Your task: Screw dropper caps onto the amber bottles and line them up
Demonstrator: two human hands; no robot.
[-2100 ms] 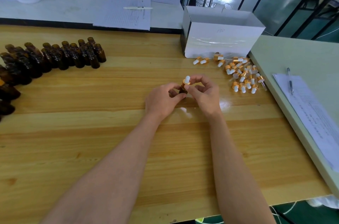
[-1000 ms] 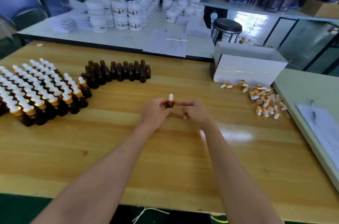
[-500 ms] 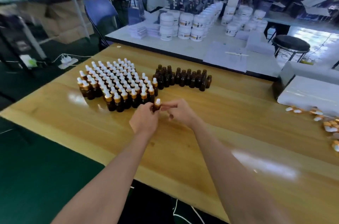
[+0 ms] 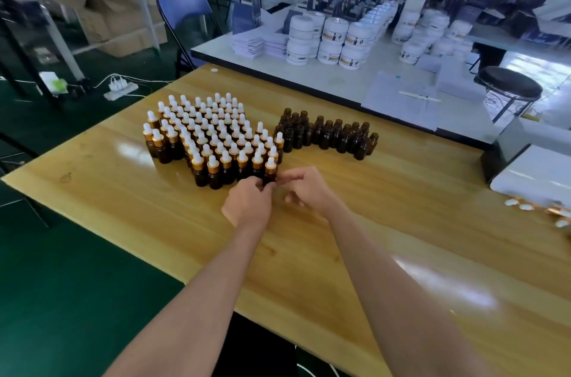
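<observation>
Both hands are busy: left hand (image 4: 247,205) is pinching a bottle (image 4: 270,172) at the near corner of the capped block (image 4: 210,135); right hand (image 4: 310,191) is hovering empty, loosely curled, at three o'clock. Most are looking done; an uncapped cluster (image 4: 333,134) is waiting at one o'clock.

Capped amber bottle (image 4: 270,172) stands upright beside capped bottles (image 4: 213,141).

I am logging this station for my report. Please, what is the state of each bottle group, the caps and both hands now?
End bottle: capped, upright, at the right end of the front row.
Capped bottles: upright, packed in rows.
Uncapped bottles: open, upright, grouped right of the capped ones.
Loose dropper caps: lying unused, far right.
Left hand: grips the end bottle.
Right hand: fingers loosely curled, holds nothing.
</observation>
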